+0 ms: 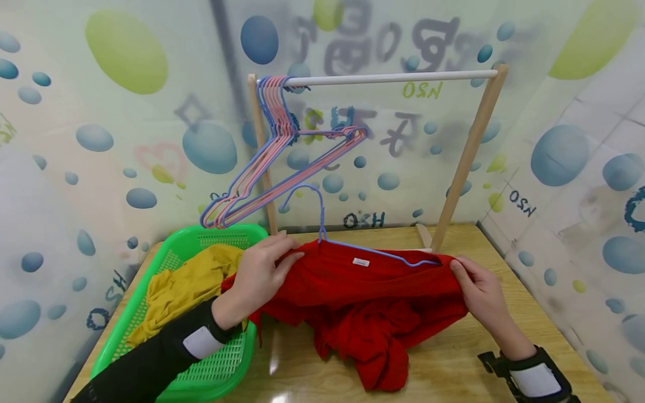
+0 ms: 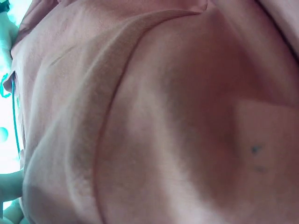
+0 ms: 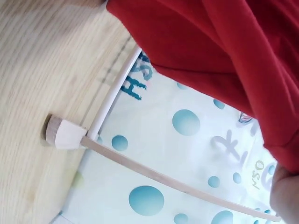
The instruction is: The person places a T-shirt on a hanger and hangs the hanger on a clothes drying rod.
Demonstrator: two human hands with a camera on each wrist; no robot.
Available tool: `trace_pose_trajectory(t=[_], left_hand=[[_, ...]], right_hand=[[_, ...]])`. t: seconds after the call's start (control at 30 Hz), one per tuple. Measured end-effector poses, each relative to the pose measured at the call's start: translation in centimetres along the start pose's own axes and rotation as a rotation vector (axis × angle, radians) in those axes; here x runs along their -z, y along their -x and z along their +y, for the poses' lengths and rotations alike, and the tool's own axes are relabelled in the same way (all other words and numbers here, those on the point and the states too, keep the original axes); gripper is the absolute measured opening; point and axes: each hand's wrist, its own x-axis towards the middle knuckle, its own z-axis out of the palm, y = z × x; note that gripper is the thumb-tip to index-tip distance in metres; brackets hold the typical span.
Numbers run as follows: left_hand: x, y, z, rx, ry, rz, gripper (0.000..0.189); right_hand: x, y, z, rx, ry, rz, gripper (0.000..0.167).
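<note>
A red garment (image 1: 363, 291) with a white neck label hangs between both hands above the table, its lower part bunched. One blue-purple hanger (image 1: 322, 218) stands in its neckline, hook up, its right arm lying along the collar. My left hand (image 1: 262, 274) pinches the garment's left shoulder near the hanger. At the other shoulder, my right hand (image 1: 481, 288) grips the cloth by the hanger's end. Cloth fills most of the left wrist view, looking pinkish there. In the right wrist view the red garment (image 3: 210, 51) hangs at the upper right, with the right hand (image 3: 286, 193) at the edge.
A wooden rack (image 1: 468, 151) with a white rail (image 1: 393, 78) stands behind the garment. Several pink and blue hangers (image 1: 282, 140) hang at its left end. A green basket (image 1: 242, 358) on the left holds yellow cloth (image 1: 191, 285). The wooden table (image 1: 448, 358) meets patterned walls.
</note>
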Motion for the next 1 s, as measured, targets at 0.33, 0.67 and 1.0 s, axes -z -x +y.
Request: trace_pose_trajectory(t=[0.33,0.67,1.0], left_hand=[[-0.2,0.0,0.0,0.003,0.041,0.005,0.004],[-0.9,0.4,-0.1,0.003,0.120,0.029,0.011],[-1.5,1.0,-0.1,-0.001,0.178,0.049,0.013]], right_hand=[[-0.2,-0.3,-0.2,0.114,0.068,0.014,0.013],[-0.5,-0.8,-0.1,0.277,0.093,-0.016,0.023],[-0.7,-1.0,-0.4,0.363,0.152,-0.045,0.020]])
